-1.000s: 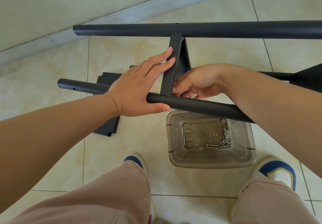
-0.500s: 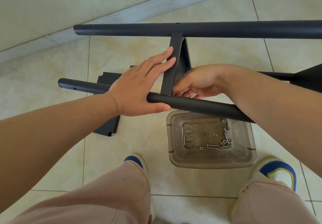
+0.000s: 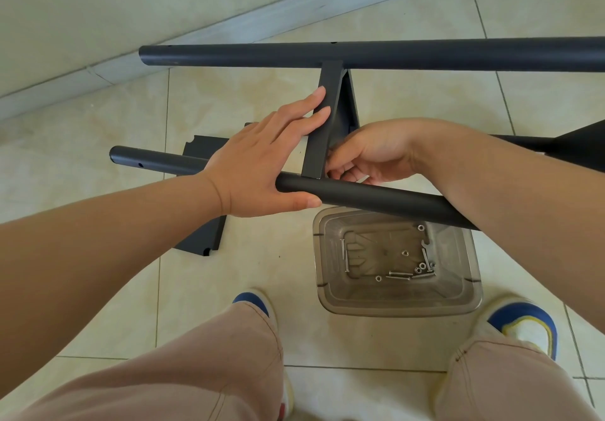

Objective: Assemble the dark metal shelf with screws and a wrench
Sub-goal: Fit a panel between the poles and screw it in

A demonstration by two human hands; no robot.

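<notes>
Two dark metal tubes of the shelf frame run left to right above the floor: the far tube (image 3: 425,55) and the near tube (image 3: 376,196). A dark shelf panel (image 3: 322,126) stands on edge between them. My left hand (image 3: 262,159) lies on the near tube, straight fingers against the panel's left face, thumb under the tube. My right hand (image 3: 370,154) is curled at the panel's right side where it meets the near tube; what its fingertips pinch is hidden. Screws and nuts (image 3: 409,271) and a small wrench (image 3: 424,247) lie in a clear plastic bin (image 3: 330,296).
A second dark panel (image 3: 199,237) lies flat on the tiled floor under my left arm. Another dark frame part (image 3: 579,145) shows at the right edge. A wall and skirting run along the top left. My knees and blue shoes are at the bottom.
</notes>
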